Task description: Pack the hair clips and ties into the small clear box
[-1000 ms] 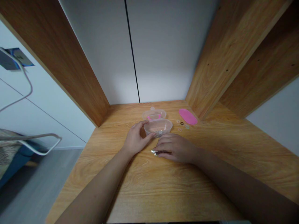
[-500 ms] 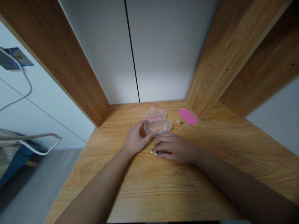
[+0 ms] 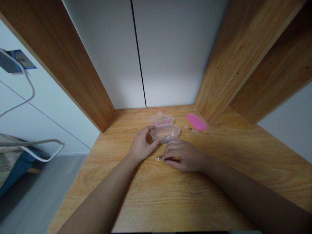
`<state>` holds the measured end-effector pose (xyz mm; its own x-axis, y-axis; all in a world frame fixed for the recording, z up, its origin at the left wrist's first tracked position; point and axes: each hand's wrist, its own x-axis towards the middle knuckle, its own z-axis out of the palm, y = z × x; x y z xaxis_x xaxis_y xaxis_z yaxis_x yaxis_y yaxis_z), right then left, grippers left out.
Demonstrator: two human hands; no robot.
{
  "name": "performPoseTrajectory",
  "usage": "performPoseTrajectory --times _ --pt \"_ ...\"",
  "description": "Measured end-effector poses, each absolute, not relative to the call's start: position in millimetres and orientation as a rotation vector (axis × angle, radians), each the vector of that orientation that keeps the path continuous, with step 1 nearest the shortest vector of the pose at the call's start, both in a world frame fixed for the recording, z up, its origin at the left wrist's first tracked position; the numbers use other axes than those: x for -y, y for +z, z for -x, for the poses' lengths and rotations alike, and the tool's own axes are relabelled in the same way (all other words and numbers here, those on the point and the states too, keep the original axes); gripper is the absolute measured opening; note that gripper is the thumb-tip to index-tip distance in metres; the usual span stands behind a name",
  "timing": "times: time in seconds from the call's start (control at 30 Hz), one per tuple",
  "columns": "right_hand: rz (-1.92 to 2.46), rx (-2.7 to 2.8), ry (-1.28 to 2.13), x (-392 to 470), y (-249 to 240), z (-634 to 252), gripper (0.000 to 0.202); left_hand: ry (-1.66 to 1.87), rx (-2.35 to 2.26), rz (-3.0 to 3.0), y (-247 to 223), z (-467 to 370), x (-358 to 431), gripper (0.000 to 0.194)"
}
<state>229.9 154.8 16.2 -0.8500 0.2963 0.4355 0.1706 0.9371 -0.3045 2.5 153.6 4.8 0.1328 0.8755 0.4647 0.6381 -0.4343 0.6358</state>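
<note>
A clear plastic box (image 3: pixel 168 130) lies on the wooden table with its lid (image 3: pixel 161 119) folded back behind it, pink parts showing at the lid. My left hand (image 3: pixel 143 144) grips the left end of the box, thumb at the front and fingers at the back. Small dark and shiny items show inside near the front wall. Just in front of the box, my right hand (image 3: pixel 181 155) has its fingers curled around small shiny metal pieces (image 3: pixel 161 159), low over the table; their exact shape is too small to tell.
A pink oval piece (image 3: pixel 196 122) lies at the back right. Several small rings (image 3: pixel 190 129) are scattered between it and the box. Wooden panels (image 3: pixel 219 65) rise on both sides, with a white wall (image 3: pixel 170 58) behind. White cables hang at the far left.
My right hand has shifted slightly right and its fingers have curled more. Less of the shiny metal shows beside the fingertips. My left hand stays on the box.
</note>
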Motion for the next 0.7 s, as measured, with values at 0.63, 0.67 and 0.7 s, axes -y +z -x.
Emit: performPoseTrajectory --times 0.63,0.67,0.7 --pt "0.447 2.6 0.458 -159.9 4.3 -221.9 0.021 1.209 -1.457 -2.128 5.4 -2.4 -153.7 0.049" --pt "0.446 2.602 0.474 -160.2 5.0 -222.5 0.021 1.208 -1.457 -2.127 5.7 -2.3 -153.7 0.049" --pt "0.447 2.605 0.488 -160.3 5.6 -223.1 0.022 1.205 -1.457 -2.126 6.0 -2.3 -153.6 0.049"
